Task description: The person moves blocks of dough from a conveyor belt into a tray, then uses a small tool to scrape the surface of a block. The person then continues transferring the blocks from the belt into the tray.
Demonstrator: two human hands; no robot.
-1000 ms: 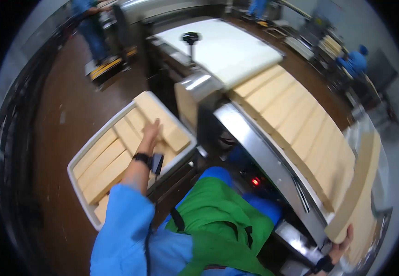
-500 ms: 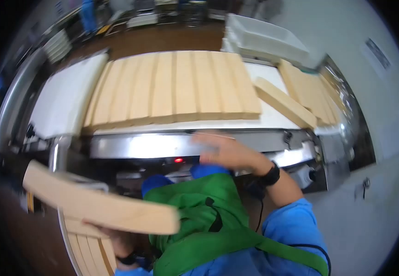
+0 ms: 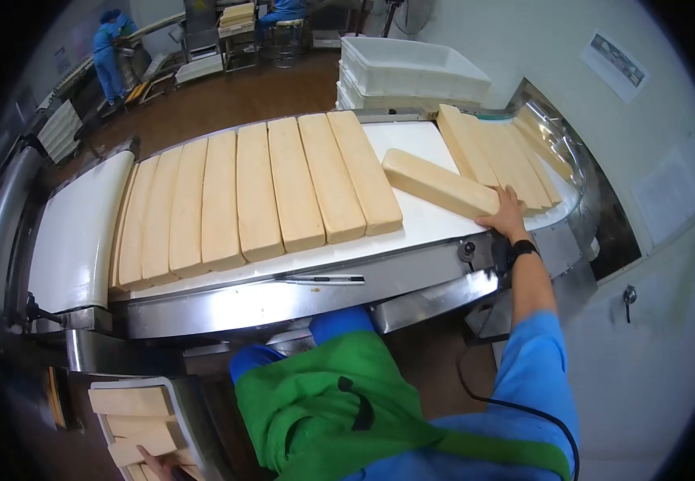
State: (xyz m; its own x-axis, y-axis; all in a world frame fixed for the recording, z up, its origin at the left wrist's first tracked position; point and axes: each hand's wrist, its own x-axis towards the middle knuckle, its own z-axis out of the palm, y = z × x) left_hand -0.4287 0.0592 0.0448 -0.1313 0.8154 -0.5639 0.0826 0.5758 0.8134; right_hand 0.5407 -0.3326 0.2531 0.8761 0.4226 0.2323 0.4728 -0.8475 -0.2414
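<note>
Brown floor (image 3: 243, 100) behind, white belt (image 3: 423, 226) up front, and it's a long row of pale blocks (image 3: 253, 188) side by side, with 1 loose block (image 3: 435, 183) out of line!

Look at the right hand (image 3: 505, 215), closed around the loose block's near end, fingers over the top; that block lies slantwise on the belt between the long row and a second group (image 3: 495, 152) at the right-hand bend, so 2 sets are lined up and 1 piece sits askew, bare belt around it. Down at the left, the left hand (image 3: 157, 465) touches blocks in a tub (image 3: 181, 413), its grip too hidden to tell, and several blocks are in there, off the belt. White crates (image 3: 419, 72) stand stacked beyond.
</note>
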